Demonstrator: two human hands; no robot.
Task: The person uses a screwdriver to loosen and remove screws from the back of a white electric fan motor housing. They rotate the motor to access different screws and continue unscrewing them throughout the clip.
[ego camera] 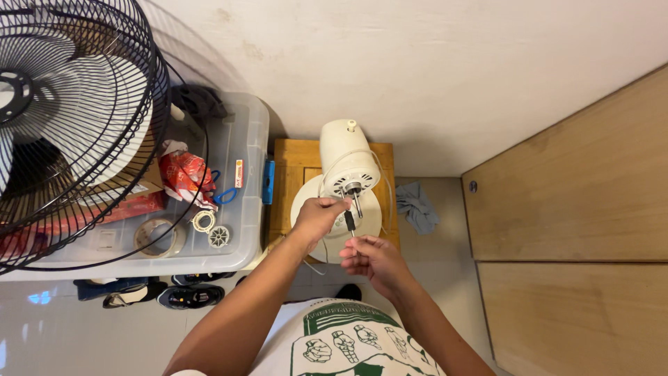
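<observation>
Pale wall and tiled floor frame the scene: far left a black fan guard (pixel 62 125) with its blades leans over a clear bin (pixel 229 209) holding a tape roll (pixel 156 237) and a red bag (pixel 182 174), with shoes (pixel 188 296) below. At centre a wooden stool (pixel 296 177) carries the white fan motor (pixel 346 166); the left hand (pixel 319 217) is pinched on its wire beside the bare shaft (pixel 358 203), and the right hand (pixel 372 259), close by, is closed on a thin, black-handled tool (pixel 350 223). The motor looks stiff and fairly heavy, best gripped by its housing, not the shaft or cord; a grey rag (pixel 417 207) and wooden panels (pixel 570 209) lie right.
</observation>
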